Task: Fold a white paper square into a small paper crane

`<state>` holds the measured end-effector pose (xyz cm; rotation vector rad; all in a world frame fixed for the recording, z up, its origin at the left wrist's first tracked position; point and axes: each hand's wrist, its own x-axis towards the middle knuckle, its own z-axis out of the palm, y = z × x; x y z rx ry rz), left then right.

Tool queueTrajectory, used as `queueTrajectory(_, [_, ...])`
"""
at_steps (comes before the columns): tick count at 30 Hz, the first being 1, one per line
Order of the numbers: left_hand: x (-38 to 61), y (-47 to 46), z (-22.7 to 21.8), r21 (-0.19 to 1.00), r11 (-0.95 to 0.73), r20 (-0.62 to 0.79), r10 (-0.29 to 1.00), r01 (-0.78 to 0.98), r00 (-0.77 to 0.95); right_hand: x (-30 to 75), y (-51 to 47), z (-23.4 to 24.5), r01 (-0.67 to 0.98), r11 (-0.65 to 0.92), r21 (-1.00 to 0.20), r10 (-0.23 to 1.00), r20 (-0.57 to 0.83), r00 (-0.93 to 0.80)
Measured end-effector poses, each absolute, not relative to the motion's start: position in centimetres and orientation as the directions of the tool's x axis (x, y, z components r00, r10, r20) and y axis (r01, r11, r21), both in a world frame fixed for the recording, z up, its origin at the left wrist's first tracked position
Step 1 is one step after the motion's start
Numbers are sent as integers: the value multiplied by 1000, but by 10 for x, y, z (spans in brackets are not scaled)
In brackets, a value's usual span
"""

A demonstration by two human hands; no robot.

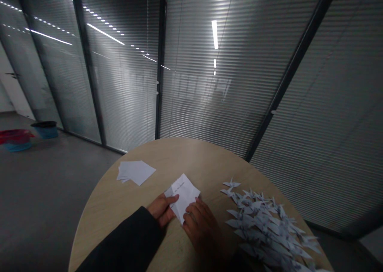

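Observation:
A white sheet of paper [186, 192] with a line of small print and visible creases is held just above the round table. My left hand [163, 209] grips its left corner, thumb on top and fingers underneath. At the lower right edge, my right hand [202, 224] has its fingers curled against the paper; its fingertips are partly hidden. To the right lies a large heap of folded paper cranes [269, 224]. A small stack of white paper sheets [136, 171] rests on the left of the table.
The round wooden table [191, 152] stands close to a glass partition with blinds [209, 104]. On the floor at the far left are a blue bin with a black liner [44, 130] and another with a red liner [16, 138].

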<state>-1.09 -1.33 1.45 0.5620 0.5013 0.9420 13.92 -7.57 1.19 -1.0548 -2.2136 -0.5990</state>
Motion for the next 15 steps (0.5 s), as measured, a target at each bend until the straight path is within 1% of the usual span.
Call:
queueTrajectory(3, [-11,-14,16,639,470,-160,856,-610,492,140,-76,12,809,568,153,515,701,-494])
queueTrajectory(6, [-12,-16,20,630,479,-176,854,-611,489,140,-76,11,836,539,101,530,731,-430])
queueTrajectory(11, [-11,-19,25,629,498,-216,850,-597,481,144,-70,2,858,497,-128,567,796,-210])
queueTrajectory(15, [-10,-22,27,653,509,-215,835,-561,507,149,-65,-6,826,463,-321,614,789,-38])
